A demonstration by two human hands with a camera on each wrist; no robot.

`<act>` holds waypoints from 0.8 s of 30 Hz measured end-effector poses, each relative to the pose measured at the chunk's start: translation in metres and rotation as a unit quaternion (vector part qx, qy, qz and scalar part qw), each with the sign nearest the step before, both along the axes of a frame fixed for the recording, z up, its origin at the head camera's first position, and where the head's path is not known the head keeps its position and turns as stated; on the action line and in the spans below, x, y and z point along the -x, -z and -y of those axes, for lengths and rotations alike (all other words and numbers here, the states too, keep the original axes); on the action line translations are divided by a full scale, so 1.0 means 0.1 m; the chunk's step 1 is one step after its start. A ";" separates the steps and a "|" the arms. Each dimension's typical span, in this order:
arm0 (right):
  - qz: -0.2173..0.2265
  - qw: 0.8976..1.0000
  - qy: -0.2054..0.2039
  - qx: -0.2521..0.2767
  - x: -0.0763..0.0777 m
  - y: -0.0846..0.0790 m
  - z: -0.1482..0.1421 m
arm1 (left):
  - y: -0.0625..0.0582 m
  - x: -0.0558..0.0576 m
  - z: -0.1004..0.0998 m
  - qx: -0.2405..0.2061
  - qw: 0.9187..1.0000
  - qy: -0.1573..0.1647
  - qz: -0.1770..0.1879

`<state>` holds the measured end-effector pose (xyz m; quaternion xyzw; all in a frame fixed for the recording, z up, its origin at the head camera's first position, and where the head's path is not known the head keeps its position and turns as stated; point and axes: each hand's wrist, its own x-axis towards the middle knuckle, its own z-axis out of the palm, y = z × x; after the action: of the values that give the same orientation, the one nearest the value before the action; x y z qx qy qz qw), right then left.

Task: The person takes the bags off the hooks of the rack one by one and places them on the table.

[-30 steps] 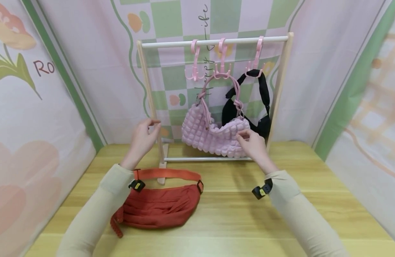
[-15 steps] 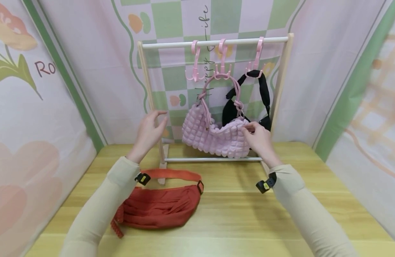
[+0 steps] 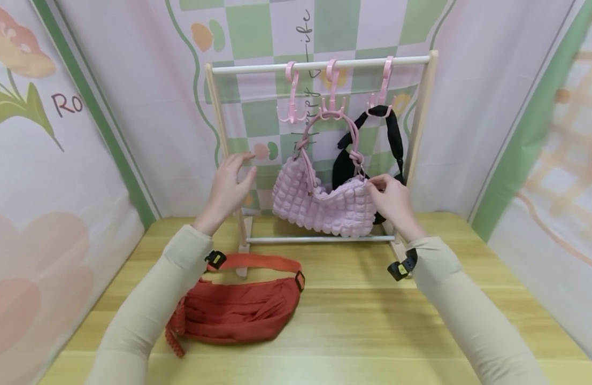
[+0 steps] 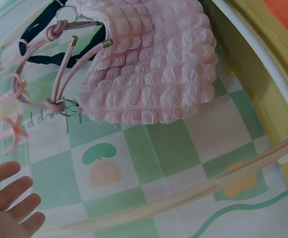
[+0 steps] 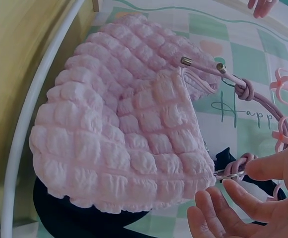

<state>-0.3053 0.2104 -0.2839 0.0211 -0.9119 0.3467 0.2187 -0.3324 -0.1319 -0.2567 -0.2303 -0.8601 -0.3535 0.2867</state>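
Observation:
A puffy pink handbag (image 3: 324, 208) hangs by its handle from the middle pink hook (image 3: 332, 107). My right hand (image 3: 394, 203) is at the bag's upper right corner, thumb and forefinger near the metal ring (image 5: 228, 174) and apart from each other in the right wrist view. Left of the bag, my left hand (image 3: 230, 187) is raised in the air with fingers extended and nothing in it. Behind the pink bag a black bag (image 3: 343, 168) hangs from the right hook (image 3: 383, 99), partly hidden. A red waist bag (image 3: 243, 310) lies on the table below my left hand.
The hooks hang on the white top bar (image 3: 257, 68) of a rack with wooden posts (image 3: 421, 112). Nothing hangs from the left hook (image 3: 292, 101). The rack's lower bar (image 3: 320, 239) runs just above the wooden table (image 3: 353, 331). Printed curtains (image 3: 146, 107) enclose the table.
My left hand has risen and moved right, its fingers spreading. My right hand has shifted up and slightly right along the pink handbag's corner. The bags hang much as before.

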 end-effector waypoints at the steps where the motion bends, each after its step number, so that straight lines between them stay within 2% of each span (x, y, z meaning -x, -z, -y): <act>1: 0.001 1.000 0.000 -0.001 0.00 -0.01 -0.01 | -0.01 0.01 0.00 0.002 1.000 0.002 -0.002; 24: 0.021 0.999 -0.029 -0.036 0.15 -0.19 -0.12 | -0.27 0.08 -0.13 0.065 0.998 0.010 -0.014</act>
<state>-0.3199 0.2223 -0.2647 0.0477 -0.9272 0.3203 0.1881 -0.3403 -0.1190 -0.2293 -0.2616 -0.8749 -0.2965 0.2797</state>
